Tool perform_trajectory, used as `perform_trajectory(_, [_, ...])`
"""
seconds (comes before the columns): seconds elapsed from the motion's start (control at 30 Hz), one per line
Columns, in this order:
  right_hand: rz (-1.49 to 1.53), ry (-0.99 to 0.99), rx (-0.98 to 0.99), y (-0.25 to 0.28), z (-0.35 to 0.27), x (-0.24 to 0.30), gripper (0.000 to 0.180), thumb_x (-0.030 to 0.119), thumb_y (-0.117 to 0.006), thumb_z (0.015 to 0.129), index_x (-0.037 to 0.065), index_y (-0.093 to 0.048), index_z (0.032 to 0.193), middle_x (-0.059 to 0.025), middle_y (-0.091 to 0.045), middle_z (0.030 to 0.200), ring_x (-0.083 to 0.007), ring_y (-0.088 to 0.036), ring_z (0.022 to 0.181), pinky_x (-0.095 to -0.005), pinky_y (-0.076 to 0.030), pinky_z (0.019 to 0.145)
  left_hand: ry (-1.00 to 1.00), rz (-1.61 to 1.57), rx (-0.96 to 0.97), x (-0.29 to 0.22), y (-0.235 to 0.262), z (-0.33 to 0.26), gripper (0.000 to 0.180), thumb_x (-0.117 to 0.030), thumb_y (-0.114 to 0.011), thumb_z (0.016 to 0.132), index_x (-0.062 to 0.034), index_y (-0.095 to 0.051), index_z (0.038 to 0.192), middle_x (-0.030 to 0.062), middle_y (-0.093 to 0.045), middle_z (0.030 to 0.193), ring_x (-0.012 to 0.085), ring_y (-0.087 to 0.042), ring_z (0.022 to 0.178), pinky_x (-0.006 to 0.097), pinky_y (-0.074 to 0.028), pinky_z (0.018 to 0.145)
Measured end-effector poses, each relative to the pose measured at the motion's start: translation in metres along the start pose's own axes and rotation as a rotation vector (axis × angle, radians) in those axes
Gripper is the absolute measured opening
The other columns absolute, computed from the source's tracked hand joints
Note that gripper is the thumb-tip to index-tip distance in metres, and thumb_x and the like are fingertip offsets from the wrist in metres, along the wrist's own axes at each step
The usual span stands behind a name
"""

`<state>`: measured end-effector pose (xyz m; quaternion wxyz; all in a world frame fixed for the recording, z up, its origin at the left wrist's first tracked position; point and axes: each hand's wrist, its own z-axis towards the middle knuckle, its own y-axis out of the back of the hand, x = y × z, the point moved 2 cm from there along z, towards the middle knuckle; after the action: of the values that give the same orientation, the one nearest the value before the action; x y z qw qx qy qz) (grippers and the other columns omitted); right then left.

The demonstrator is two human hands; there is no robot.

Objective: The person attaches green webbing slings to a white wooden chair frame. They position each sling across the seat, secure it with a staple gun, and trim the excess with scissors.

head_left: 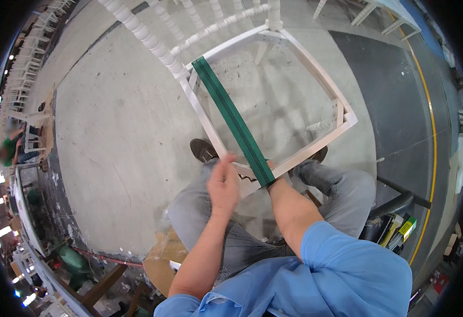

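Note:
A white wooden chair frame (321, 79) with turned spindles stands in front of me, its seat opening bare except for one strap. The green webbing strap (230, 117), with dark stripes, runs across that opening from the back rail to the front rail. My left hand (224, 185) is beside the near left corner of the frame, its fingers smeared by motion. At the strap's near end, my right hand (271, 165) is mostly hidden behind the webbing and front rail. Whether its fingers hold the strap does not show.
My legs (342, 182) are on either side of the frame's front corner. Brushes and a green-yellow box (407, 227) sit in a holder at right. More white chairs (46, 31) line the far left, where a person in green (10, 148) is at work. A brown cardboard piece (160, 259) lies below left.

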<state>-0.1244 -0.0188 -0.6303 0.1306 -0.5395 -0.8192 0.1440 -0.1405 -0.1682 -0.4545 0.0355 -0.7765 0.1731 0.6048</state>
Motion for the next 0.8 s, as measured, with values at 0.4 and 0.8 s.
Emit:
perform_trajectory(0.4, [-1.714,-0.194,-0.356,0.073,0.107,0.004,0.034,0.036,-0.066,0.100,0.006,-0.080,0.107,-0.0200,-0.080,0.102,-0.0347,-0.078,0.096,-0.0499,-0.059,0.084,0.830,-0.599,-0.089,0.164,-0.026,0.070,0.022,-0.021,-0.073,0.102,-0.0004,-0.069,0.109,0.0058,-0.072,0.098,0.0182,-0.068,0.090,0.036,-0.057,0.079])
perform_trajectory(0.8, [-0.215,0.102,0.163,0.009,0.136,0.011,0.029,0.032,-0.057,0.110,0.004,-0.057,0.101,-0.0044,-0.048,0.062,-0.0245,-0.044,0.045,-0.0436,-0.041,0.046,0.533,0.004,0.349,0.161,-0.058,0.069,0.043,-0.040,-0.075,0.104,-0.0011,-0.071,0.122,0.0046,-0.074,0.105,0.0170,-0.066,0.093,0.034,-0.055,0.083])
